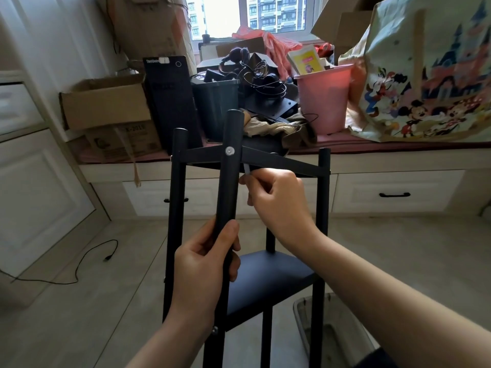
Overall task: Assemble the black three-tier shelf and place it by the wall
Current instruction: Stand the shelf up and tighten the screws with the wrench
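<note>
**Shelf frame upright, near post steadied while a fastener was worked**

The black shelf point(268, 277) stood upright at centre frame, on the floor in front of a window bench. The left hand point(204, 272) was wrapped round the nearest post point(228, 187) at lower centre, fingers and thumb curled about the tube. The right hand point(276, 200), just right of centre, pinched a small pale tool point(247, 170), likely a hex key, its tip up against the underside of the top tier point(279, 162) beside that post. What the tip engaged could not be seen.

Handling, as judged: the posts looked like rigid painted tubes, smooth and somewhat slippery, so a full wrap suits better than fingertips. The frame looked light enough for one person, but tall and narrow, so prone to tipping or racking while joints were loose. For carrying to the wall, two posts taken just under a tier seemed the safest hold.

Counts:
- Posts in view: four.
- Tiers in view: two, the top one and a lower panel at lower centre; a third was not visible.
- Silver bolt head point(230, 151) on the near post: one; a second small fastener point(214, 330) lower down.
- Pink bucket point(322, 102) on the bench, upper right: one.
</note>
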{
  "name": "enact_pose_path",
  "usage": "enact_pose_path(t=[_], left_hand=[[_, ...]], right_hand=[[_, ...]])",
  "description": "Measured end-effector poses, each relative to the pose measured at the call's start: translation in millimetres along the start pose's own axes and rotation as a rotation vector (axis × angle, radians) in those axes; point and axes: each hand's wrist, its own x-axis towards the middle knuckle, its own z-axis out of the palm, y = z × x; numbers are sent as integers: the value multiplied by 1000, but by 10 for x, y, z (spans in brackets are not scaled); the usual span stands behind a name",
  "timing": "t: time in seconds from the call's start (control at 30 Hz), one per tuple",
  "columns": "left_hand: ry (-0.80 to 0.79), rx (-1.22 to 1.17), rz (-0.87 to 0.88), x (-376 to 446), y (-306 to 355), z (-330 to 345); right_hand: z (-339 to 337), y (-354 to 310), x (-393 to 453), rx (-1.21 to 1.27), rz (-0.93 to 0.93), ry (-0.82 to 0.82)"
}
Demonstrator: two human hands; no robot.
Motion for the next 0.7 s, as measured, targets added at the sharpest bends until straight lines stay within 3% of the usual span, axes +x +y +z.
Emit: enact_pose_path(t=[0.43, 0.7], left_hand=[[-9, 15, -1, -21, 27, 36], [-4, 11, -6, -18, 41, 13]], right_hand=[[101, -20, 24, 124, 1, 81], [126, -10, 1, 134, -17, 43]])
